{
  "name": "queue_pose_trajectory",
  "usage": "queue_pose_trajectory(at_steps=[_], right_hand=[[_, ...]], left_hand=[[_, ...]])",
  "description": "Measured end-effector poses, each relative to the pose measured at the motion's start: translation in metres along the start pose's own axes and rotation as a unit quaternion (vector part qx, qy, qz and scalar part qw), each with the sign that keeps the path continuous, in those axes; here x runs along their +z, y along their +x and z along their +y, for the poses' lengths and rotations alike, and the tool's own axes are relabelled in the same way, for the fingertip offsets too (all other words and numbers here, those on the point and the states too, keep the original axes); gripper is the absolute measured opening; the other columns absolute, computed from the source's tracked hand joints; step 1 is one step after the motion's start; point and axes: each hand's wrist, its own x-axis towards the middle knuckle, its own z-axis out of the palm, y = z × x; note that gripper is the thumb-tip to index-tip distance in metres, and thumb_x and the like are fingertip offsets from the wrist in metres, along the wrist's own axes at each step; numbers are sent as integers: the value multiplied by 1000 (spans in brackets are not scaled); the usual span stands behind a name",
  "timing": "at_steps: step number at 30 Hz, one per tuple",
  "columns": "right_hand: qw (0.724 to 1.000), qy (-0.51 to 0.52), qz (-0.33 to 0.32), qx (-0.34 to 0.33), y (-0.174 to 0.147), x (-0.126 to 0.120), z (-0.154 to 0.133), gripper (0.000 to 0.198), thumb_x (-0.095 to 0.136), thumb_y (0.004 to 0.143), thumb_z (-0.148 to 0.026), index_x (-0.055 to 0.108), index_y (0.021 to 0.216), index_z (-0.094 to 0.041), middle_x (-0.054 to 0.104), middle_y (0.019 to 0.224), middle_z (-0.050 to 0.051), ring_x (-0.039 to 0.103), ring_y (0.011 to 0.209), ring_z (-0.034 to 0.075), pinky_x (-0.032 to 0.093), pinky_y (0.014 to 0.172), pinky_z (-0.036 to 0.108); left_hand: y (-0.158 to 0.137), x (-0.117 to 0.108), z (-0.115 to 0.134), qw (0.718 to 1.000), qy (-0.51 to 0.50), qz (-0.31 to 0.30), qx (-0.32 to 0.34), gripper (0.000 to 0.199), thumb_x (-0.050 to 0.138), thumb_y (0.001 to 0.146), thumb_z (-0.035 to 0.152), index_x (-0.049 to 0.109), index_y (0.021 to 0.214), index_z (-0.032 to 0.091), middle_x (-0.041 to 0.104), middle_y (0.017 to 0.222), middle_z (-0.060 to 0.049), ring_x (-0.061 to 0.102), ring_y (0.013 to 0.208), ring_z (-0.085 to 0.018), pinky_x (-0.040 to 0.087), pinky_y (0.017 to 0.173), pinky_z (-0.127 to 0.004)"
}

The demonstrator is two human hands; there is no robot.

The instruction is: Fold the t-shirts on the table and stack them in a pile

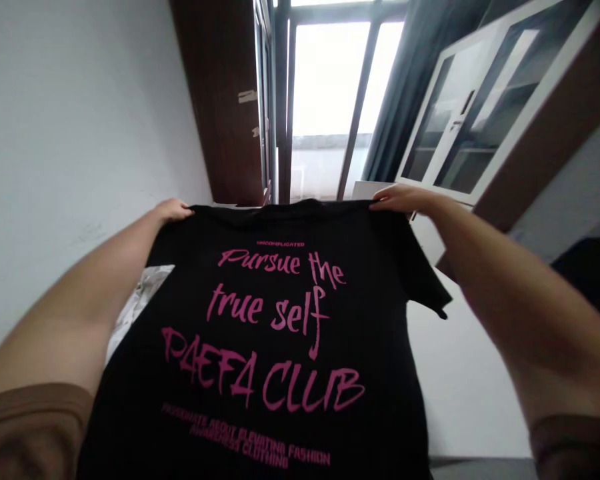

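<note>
Holding a floppy black T-shirt up in front, before a flat white surface. Pointing its neck end toward the bright window, running its long side back this way. Showing scrawly pink letters. Pinching its top corners with the left hand and right hand.

Daylight enters through the overexposed far window. Glare streaks the right cabinet. Near lettering on the black shirt is dim and blurred. Wide-angle distortion stretches the edges.
</note>
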Motion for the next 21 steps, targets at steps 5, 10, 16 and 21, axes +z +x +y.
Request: queue_pose_trajectory(at_steps=[5, 10, 16, 21], right_hand=[[980, -33, -196, 30, 14, -24, -3, 26, 62, 97, -30, 74, 115, -15, 72, 110, 13, 65, 100, 24, 47, 84, 30], [973, -45, -221, 50, 12, 21, -7, 30, 54, 101, -34, 70, 123, -20, 69, 123, 14, 65, 108, 26, 48, 84, 30], [975, -42, -209, 68, 40, 86, -18, 34, 46, 104, -43, 67, 126, -26, 69, 123, 13, 65, 112, 29, 47, 86, 33], [980, -37, -191, 38, 70, 126, -40, 38, 40, 107, -47, 65, 127, -26, 69, 122, 13, 65, 108, 28, 46, 83, 33]], left_hand=[[-15, 28, 28, 990, 0, -138, -25, 27, 60, 92, 35, 79, 101, 18, 78, 94, -5, 71, 94, -21, 49, 79, -25], [-16, 76, 21, 982, -4, -163, -91, 39, 52, 94, 42, 77, 109, 17, 76, 109, -16, 71, 104, -33, 51, 76, -34], [30, 122, -18, 980, 9, -130, -153, 47, 38, 99, 45, 71, 123, 20, 71, 123, -19, 66, 113, -37, 50, 83, -43], [59, 141, -40, 978, 31, -110, -177, 48, 35, 102, 43, 66, 130, 20, 69, 126, -19, 64, 114, -37, 49, 85, -46]])
